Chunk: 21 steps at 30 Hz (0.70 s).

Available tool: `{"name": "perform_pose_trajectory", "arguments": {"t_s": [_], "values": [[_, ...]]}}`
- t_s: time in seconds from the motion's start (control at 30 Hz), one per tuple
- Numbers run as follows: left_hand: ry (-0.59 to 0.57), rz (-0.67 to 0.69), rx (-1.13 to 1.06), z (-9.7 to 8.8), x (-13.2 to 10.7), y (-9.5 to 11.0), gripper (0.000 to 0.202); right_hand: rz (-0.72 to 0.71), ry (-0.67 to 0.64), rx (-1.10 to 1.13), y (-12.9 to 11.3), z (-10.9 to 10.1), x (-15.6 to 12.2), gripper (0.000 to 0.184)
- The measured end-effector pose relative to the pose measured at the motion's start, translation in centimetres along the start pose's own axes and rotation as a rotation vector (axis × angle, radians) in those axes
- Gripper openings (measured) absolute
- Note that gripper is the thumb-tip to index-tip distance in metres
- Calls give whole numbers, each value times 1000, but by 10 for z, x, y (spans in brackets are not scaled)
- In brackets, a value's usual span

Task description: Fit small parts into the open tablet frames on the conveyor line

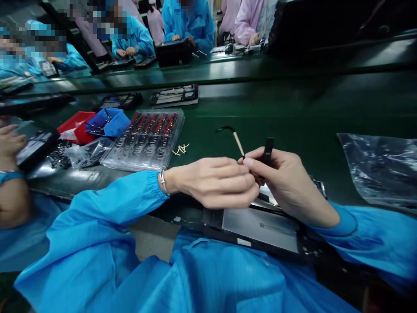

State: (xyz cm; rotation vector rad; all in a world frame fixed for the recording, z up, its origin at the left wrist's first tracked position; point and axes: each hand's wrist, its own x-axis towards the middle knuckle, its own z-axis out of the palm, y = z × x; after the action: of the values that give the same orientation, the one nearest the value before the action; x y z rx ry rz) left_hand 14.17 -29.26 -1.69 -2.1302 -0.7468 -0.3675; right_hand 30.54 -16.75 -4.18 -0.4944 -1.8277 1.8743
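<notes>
Close together in front of me, my hands meet over an opened tablet-like device with a large silver battery panel. My right hand is closed, its thumb and index finger pinching a thin cable strip with a pale section and a dark curved end pointing up and left. A flat black piece sticks up out of the same hand; its lower part is hidden. My left hand, back towards me, has its fingers curled and closed against the right fingertips. What it grips is hidden.
Left of my hands lie pale strips and a clear compartment tray of small parts. Beyond are blue and red bins. A clear plastic bag lies right. A co-worker's arm is at left; several people work opposite.
</notes>
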Motion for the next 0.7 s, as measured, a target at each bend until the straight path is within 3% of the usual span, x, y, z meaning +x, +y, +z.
{"name": "perform_pose_trajectory", "arguments": {"t_s": [0.1,0.17,0.33,0.57,0.7], "values": [[-93,-394,18,-2,0,4,18,-186,32,-216,-3,-2,-1,12],[-190,-518,37,-5,3,6,21,-289,39,-333,-5,-2,-3,8],[-324,-603,27,-11,8,11,20,-417,43,-491,-2,-2,-6,7],[-234,-655,-103,-8,3,17,17,-437,2,-507,-2,-3,-10,7],[-246,-754,-108,-7,-17,3,17,-384,17,-515,-1,-3,-7,7]]}}
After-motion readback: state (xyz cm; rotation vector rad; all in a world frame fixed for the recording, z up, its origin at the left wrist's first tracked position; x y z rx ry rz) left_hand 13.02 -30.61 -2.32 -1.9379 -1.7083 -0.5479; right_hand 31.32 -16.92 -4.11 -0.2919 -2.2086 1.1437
